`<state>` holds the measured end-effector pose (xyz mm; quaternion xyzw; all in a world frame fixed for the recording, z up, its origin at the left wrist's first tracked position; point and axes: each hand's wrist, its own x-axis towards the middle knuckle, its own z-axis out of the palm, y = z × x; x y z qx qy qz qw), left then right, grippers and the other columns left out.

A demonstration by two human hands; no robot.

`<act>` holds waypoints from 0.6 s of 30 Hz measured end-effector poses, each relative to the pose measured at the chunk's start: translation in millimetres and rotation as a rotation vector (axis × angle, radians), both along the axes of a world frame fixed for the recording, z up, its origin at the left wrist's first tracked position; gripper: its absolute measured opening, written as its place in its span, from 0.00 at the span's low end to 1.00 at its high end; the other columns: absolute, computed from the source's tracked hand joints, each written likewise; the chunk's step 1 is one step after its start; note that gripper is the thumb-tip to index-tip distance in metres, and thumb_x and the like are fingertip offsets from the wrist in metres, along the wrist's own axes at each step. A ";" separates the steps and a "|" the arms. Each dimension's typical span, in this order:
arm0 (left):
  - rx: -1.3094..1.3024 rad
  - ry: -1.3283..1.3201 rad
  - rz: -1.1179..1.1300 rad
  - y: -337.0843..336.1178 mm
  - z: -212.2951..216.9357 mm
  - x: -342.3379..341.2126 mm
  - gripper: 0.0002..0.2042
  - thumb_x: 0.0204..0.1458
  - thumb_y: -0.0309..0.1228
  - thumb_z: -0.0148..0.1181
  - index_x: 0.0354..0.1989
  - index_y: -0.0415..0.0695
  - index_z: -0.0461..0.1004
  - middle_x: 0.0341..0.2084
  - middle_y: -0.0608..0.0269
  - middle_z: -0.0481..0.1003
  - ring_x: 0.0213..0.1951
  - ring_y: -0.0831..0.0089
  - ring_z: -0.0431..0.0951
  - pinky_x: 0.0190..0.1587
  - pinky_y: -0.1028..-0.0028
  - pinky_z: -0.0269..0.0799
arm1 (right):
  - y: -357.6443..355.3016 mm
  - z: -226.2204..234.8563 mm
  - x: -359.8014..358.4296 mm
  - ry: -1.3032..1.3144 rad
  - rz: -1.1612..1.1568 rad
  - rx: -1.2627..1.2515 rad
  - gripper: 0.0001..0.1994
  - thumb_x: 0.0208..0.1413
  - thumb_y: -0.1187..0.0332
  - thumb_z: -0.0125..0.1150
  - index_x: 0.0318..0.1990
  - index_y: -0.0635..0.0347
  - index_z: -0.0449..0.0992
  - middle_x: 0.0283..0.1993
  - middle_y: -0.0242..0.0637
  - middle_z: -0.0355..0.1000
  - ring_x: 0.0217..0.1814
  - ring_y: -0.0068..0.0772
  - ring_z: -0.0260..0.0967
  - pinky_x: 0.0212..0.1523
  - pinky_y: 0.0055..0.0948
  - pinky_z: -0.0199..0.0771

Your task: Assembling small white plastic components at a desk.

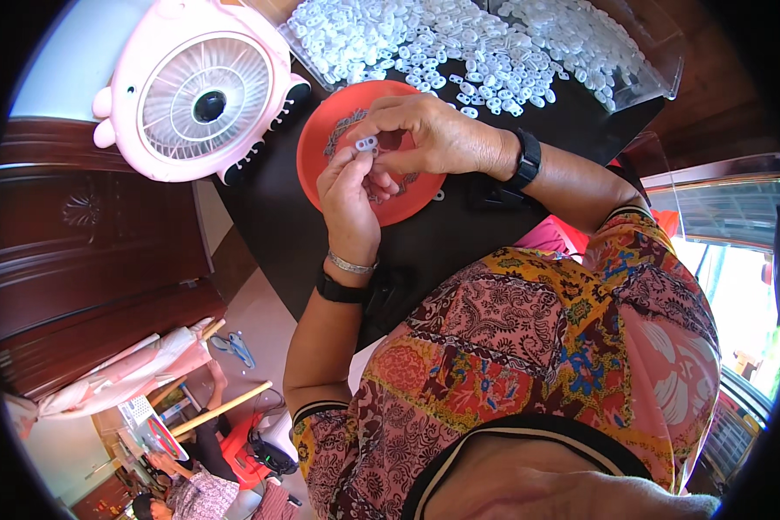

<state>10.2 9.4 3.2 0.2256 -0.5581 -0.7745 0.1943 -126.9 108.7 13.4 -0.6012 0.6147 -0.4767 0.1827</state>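
Observation:
Over an orange-red bowl (308, 160), both my hands are close together. My left hand (353, 191) is closed, its thumb and fingertips pinching a small whitish plastic piece with two holes (367, 144). Curved in from the right, my right hand (438, 134) has its thumb and forefinger bent around the same spot. Whether its fingertips grip the piece or some smaller part is hidden. Small grey metal parts (342, 130) lie in the bowl, partly covered by my hands.
A big heap of the same whitish two-hole pieces (459, 43) spills from a clear tray (659, 82) onto the black table (269, 225). A pink fan (208, 104) stands at the left. Another person (204, 494) sits at the lower left, near blue scissors (234, 348).

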 end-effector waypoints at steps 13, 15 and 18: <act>0.003 -0.012 0.039 0.4 -1.7 -2.2 0.13 0.59 0.34 0.45 0.31 0.39 0.73 0.17 0.66 0.72 0.17 0.81 0.69 0.20 0.83 0.61 | -2.4 -0.1 7.3 0.258 -0.040 -0.160 0.18 0.44 0.71 0.66 0.46 0.59 0.74 0.39 0.40 0.72 0.41 0.40 0.72 0.41 0.32 0.74; -0.014 -0.024 0.038 1.5 -1.6 -2.0 0.13 0.59 0.33 0.45 0.31 0.39 0.73 0.17 0.66 0.73 0.17 0.80 0.69 0.20 0.83 0.61 | -3.0 -1.1 9.2 0.391 -0.083 -0.178 0.17 0.44 0.70 0.64 0.44 0.58 0.74 0.37 0.40 0.72 0.40 0.42 0.72 0.41 0.34 0.74; -0.030 -0.006 0.026 1.5 -3.6 -3.8 0.12 0.59 0.33 0.45 0.30 0.39 0.73 0.18 0.65 0.73 0.18 0.80 0.70 0.21 0.83 0.62 | -2.1 -1.8 10.5 0.432 -0.110 -0.161 0.14 0.45 0.69 0.61 0.42 0.59 0.73 0.34 0.40 0.72 0.38 0.43 0.72 0.40 0.35 0.73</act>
